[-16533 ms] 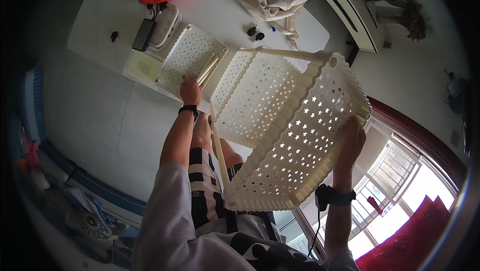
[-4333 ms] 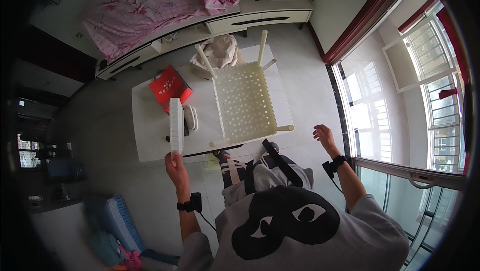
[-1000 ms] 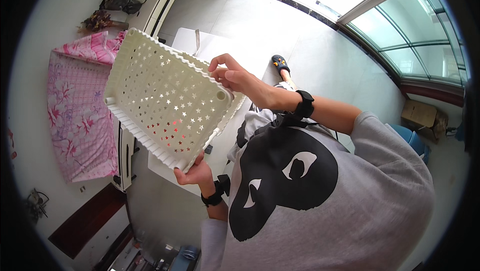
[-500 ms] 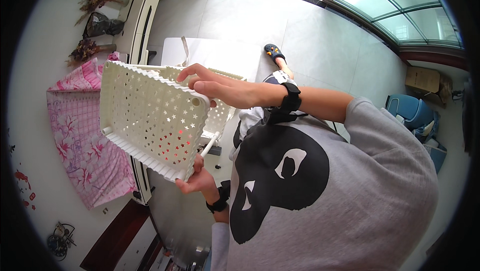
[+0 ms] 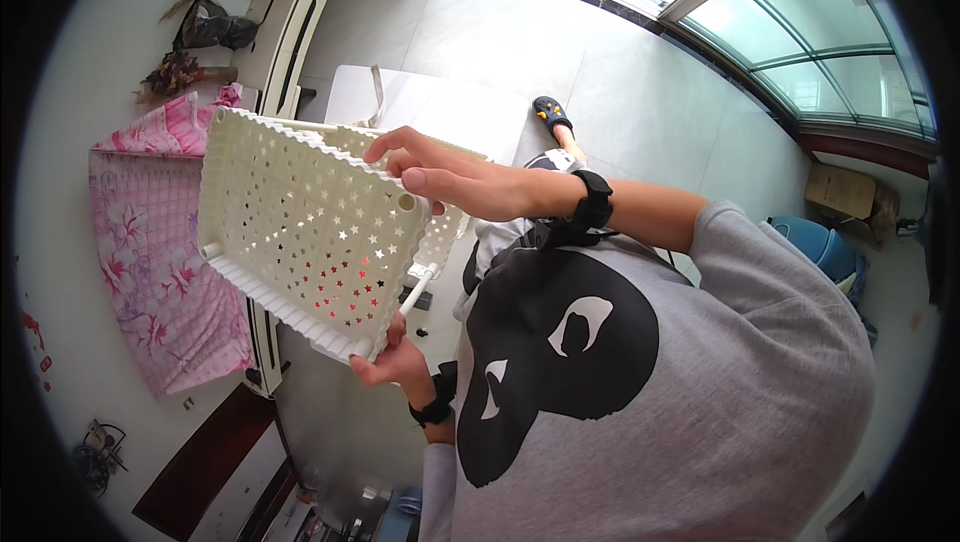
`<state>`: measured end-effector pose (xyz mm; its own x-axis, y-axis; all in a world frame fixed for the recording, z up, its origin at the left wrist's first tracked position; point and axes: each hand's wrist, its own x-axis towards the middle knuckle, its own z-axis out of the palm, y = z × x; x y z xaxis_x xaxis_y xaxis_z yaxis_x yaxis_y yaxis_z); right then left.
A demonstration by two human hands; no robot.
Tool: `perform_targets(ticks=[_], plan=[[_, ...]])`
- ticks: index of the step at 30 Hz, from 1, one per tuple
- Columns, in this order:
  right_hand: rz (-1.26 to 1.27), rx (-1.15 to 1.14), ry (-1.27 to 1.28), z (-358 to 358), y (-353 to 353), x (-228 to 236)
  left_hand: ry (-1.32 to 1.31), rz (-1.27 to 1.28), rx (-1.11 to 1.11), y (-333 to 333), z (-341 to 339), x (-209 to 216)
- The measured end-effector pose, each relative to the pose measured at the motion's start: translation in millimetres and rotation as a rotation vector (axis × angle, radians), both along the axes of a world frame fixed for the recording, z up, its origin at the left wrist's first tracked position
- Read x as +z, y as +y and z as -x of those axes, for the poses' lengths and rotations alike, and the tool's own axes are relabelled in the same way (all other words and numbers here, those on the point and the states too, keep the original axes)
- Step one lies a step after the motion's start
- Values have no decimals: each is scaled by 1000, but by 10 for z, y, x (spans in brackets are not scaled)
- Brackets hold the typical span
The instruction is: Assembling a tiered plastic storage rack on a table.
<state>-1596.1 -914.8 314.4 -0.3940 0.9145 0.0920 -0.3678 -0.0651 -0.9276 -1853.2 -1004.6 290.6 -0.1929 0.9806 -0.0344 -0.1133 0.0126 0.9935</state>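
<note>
A cream-white plastic storage rack (image 5: 300, 227) is held up in front of me, tilted. Its near tier has rows of star-shaped holes and a scalloped rim, with round sockets at the corners. A second tier shows partly behind, and a white tube (image 5: 418, 287) runs between the tiers. My right hand (image 5: 455, 182) grips the upper right corner beside a socket, its thumb over the edge and some fingers hidden behind. Lower down, my left hand (image 5: 398, 360) pinches the bottom corner near the tube's end. Black bands circle both my wrists.
Beyond the rack stands a white table (image 5: 430, 97) with a strap on it. A pink floral cloth (image 5: 165, 262) hangs over a long cream cabinet (image 5: 285, 27) at left. A blue chair (image 5: 815, 242) and cardboard box (image 5: 840, 192) are at right; glass doors (image 5: 790, 32) are at far right.
The view has shifted slightly over the room. My right hand and the rack's upper right corner sit a little further right; both hands keep their hold.
</note>
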Motion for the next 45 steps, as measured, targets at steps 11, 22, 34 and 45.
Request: perform_targets(ticks=[11, 22, 34, 45], plan=[[20, 77, 48, -27, 112, 51, -1, 7, 172, -3, -118, 65], [-38, 147, 25, -62, 262, 110, 83, 76, 168, -64, -156, 68], [-4, 196, 165, -15, 357, -50, -77, 61, 285, 15, -275, 144], [100, 285, 272, -100, 367, -213, -40, 108, 348, -18, -223, 67]])
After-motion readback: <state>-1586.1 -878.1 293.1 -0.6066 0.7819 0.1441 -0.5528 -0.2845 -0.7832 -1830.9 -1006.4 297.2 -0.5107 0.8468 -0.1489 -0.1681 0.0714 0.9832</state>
